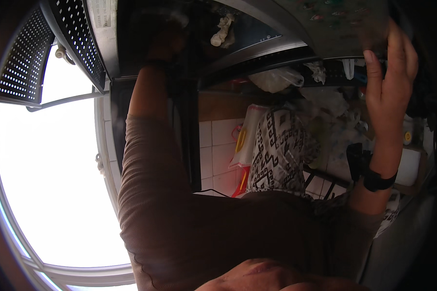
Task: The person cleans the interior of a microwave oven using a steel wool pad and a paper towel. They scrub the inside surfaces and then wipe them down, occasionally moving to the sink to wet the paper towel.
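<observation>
My left hand [169, 38] reaches into a dark recess at the top, where shadow hides its fingers. A pale, shiny blur [178, 17] shows beside it; whether the hand holds it I cannot tell. To the right of that hand, a twisted whitish lump [223, 30] lies on a dark, glossy surface [251, 34]. My right hand [391, 69] is raised at the upper right, its thumb apart from its fingers. It is at the edge of a grey panel [324, 32] with a floral pattern; the fingertips are dim and blurred.
Black perforated metal panels [82, 40] stand at the upper left, above a bright window [58, 182]. A clear plastic bag [276, 78] and other clutter sit beneath the curved metal edge. Below are a patterned cloth [278, 152], a red-edged plastic bag [249, 131] and white wall tiles [222, 156].
</observation>
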The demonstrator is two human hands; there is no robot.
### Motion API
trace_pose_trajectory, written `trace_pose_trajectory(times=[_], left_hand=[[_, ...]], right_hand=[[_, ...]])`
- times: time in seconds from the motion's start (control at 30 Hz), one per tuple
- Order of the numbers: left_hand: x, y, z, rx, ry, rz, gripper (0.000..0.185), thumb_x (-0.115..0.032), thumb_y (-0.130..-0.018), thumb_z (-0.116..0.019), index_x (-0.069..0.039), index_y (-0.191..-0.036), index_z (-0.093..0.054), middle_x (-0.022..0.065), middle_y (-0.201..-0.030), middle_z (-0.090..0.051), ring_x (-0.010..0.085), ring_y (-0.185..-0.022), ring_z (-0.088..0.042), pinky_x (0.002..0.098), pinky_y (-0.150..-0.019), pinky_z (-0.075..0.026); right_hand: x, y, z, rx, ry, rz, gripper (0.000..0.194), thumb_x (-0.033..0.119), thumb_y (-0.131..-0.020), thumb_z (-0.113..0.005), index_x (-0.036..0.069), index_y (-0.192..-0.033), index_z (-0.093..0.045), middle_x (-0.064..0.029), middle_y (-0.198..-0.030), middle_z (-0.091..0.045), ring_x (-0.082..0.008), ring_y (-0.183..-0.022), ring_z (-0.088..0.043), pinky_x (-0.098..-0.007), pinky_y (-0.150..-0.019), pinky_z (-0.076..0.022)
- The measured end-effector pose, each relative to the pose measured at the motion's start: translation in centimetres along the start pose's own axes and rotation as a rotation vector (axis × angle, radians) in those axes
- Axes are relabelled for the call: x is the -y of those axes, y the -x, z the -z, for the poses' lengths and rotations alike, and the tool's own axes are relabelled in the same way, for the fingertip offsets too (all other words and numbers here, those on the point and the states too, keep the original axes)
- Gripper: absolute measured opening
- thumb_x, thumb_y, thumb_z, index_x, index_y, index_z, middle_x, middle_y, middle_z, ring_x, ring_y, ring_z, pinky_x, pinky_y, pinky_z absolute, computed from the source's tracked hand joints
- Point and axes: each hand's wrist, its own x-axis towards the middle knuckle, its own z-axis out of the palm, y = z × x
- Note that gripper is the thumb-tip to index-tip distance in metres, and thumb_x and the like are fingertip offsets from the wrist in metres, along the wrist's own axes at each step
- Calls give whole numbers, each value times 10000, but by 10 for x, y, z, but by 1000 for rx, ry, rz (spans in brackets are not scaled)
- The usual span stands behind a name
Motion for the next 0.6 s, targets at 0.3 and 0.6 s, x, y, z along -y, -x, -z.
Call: trace_pose_trajectory(times=[0.3,0.6], left_hand=[[44,37,66,-217,326,331,510,-413,-895,-474,-42,-1241,-531,218,-1270,-512,365,-1158,-500,474,-981,-396],[66,18,11,-165,2,280,535,-453,-901,-472,-45,-1241,-534,223,-1297,-490,367,-1180,-490,463,-987,-403]], right_hand=[[-4,0,-6,-12,40,62,458,253,-972,-493,77,-1385,-403,-119,-1368,-435,-272,-1274,-389,-405,-994,-384],[-8,8,-3,8,-14,-34,456,258,-966,-504,103,-1385,-409,-129,-1365,-428,-280,-1255,-415,-403,-978,-406]])
